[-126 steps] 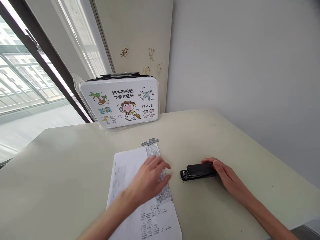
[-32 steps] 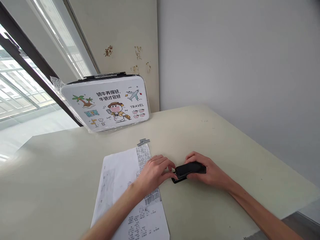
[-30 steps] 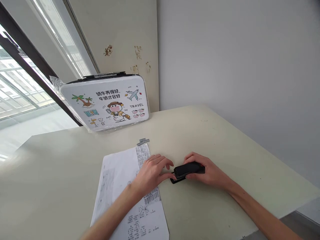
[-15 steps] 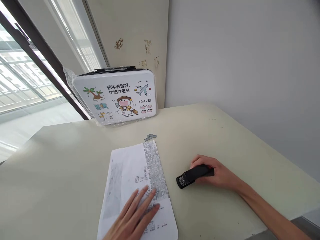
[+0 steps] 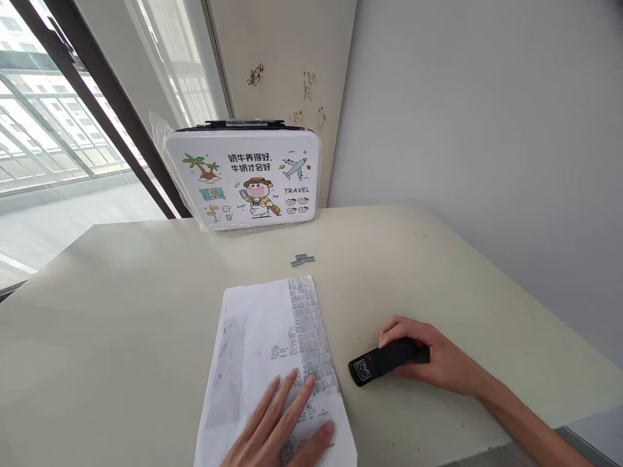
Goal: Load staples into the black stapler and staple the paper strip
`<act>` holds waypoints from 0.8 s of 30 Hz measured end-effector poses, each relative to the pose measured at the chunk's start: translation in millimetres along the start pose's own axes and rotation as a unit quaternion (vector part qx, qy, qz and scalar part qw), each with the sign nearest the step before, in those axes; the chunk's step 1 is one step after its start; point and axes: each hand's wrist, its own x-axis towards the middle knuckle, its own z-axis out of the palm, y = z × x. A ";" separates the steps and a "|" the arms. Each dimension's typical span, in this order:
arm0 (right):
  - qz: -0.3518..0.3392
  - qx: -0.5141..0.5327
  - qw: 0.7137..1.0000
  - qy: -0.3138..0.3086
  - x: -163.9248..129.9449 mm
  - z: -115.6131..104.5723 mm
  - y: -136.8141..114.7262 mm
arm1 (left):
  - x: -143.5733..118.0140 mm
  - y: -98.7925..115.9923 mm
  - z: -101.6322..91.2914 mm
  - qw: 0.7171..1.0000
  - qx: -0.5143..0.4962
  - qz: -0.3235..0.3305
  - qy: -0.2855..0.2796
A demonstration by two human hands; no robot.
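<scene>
A stack of printed paper sheets point(image 5: 270, 311) lies on the table, its right edge lined with many rows of silvery staples point(image 5: 309, 324). My left hand point(image 5: 280, 421) rests flat on the lower part of the sheets, fingers stretched and thumb out to the right. To the right of the paper, my right hand point(image 5: 413, 350) is wrapped around a black stapler point(image 5: 374, 363). The stapler's front end points left toward the paper and stands apart from its edge. Beyond the top of the sheets lie several small grey strips of staples point(image 5: 302, 260).
A white cartoon-printed suitcase point(image 5: 257, 175), partly in clear plastic, stands at the table's back edge. The pale table point(image 5: 146, 337) meets a grey wall point(image 5: 462, 117) on the right. A window point(image 5: 53, 130) is at the left.
The whole view has shifted, with the suitcase now farther right in it. My left thumb is spread a little wider. My right hand still grips the stapler beside the paper.
</scene>
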 end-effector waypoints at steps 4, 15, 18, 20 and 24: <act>0.016 -0.014 1.000 -0.007 0.2 -1.5 -5.7 | 15.2 6.2 11.5 1.000 -0.002 0.001 0.017; 0.074 -0.069 0.994 -0.048 8.2 -13.1 -41.9 | 37.5 15.5 18.9 0.999 -0.041 0.015 0.007; 0.111 -0.090 0.990 -0.007 16.2 -3.9 -52.2 | 38.0 18.5 21.2 0.999 -0.042 0.015 0.007; 0.116 -0.116 0.986 0.000 21.8 4.5 -56.1 | 39.0 20.0 21.1 0.999 -0.040 0.016 0.003; 0.109 -0.177 0.978 -0.012 31.7 18.5 -60.3 | 42.4 21.8 20.6 0.999 -0.038 0.021 -0.002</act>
